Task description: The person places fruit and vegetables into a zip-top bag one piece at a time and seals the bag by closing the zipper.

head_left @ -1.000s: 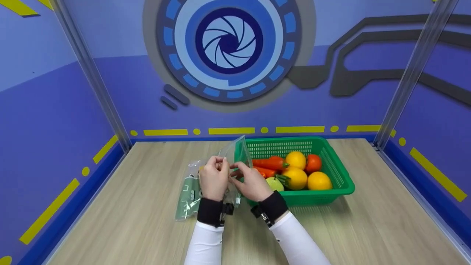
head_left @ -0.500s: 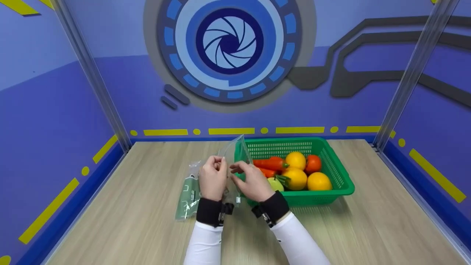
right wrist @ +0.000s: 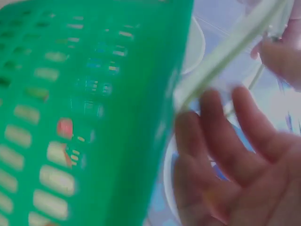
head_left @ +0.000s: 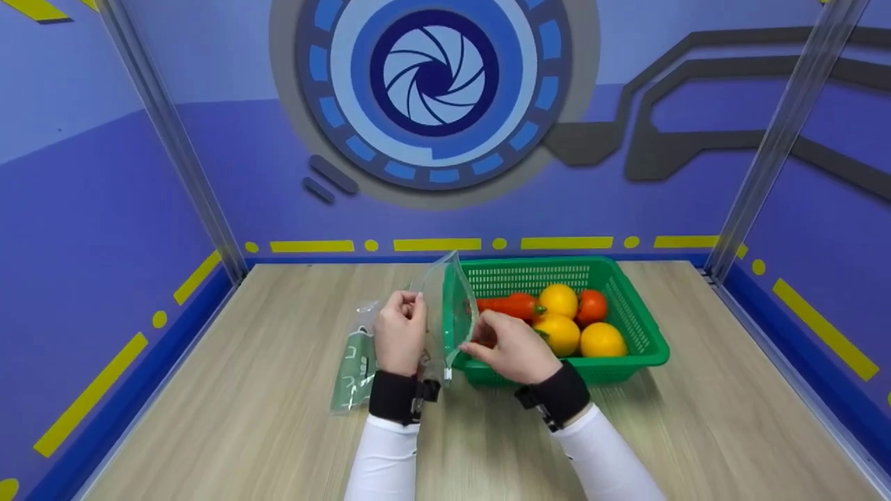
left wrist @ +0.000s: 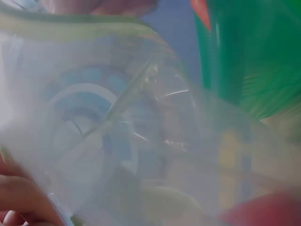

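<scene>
A clear zip bag stands on the table with its mouth spread. My left hand pinches its left edge between thumb and fingers. At the bag's right edge, my right hand pinches the rim, beside the basket's near-left corner. In the right wrist view, the fingers are bent next to the pale zip strip. The left wrist view looks through the blurred plastic; a red shape shows low down, and I cannot tell whether it lies inside the bag.
A green basket stands to the right, holding carrots, several orange-yellow fruits and a tomato. Left of my left hand lies a clear packet with a green part. Walls enclose the table at back and sides.
My right hand has moved right and slightly down, away from the left hand, drawing the bag's right edge with it. The bag's mouth is wider. My left hand has barely moved.
</scene>
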